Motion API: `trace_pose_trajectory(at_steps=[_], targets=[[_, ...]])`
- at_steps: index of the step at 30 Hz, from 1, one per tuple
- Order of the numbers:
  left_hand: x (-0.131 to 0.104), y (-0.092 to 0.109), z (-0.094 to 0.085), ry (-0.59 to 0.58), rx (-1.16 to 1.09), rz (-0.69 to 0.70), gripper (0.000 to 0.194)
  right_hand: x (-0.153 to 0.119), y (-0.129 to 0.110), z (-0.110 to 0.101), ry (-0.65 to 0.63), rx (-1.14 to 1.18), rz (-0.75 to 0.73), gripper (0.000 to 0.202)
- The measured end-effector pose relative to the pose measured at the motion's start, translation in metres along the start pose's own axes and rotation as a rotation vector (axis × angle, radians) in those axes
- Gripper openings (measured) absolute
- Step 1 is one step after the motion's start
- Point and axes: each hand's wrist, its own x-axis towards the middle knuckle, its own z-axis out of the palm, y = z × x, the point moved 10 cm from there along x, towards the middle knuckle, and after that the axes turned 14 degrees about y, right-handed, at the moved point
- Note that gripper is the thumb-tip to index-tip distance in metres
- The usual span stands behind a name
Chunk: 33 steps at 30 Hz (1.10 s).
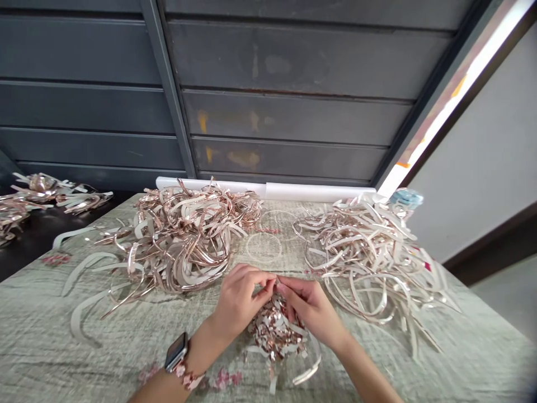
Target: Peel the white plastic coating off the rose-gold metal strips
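Observation:
My left hand (243, 292) and my right hand (308, 305) meet fingertip to fingertip near the middle of the table. Both are closed in a pinch, and whatever sits between the tips is too small to make out. Just below them lies a small heap of short rose-gold and white foil scraps (274, 330), with a few longer curled strips at its lower edge. Up to the left is a big tangled pile of rose-gold and white strips (184, 235). To the right spreads another pile of mostly white strips (373, 252).
A patterned cloth (37, 330) covers the table. Along its far edge lies a white roll (314, 191), against a dark panelled wall (293, 67). More foil strips (42, 193) rest on a dark surface at far left. A light blue item (406, 197) stands at the back right.

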Motion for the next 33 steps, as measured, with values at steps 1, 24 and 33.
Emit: trace_pose_trajectory(at_steps=[1,24,33], targets=[[0.001,0.002,0.0,0.003,-0.003,0.018,0.029,-0.001,-0.001,0.001,-0.002,-0.001,-0.003,0.041],[-0.005,-0.013,0.009,-0.218,-0.154,-0.336,0.019,-0.004,-0.014,0.001,0.058,0.044,-0.027,0.029],[-0.028,-0.069,0.0,0.04,-0.298,-1.001,0.048,-0.003,-0.018,-0.053,0.498,-0.01,-0.229,0.044]])
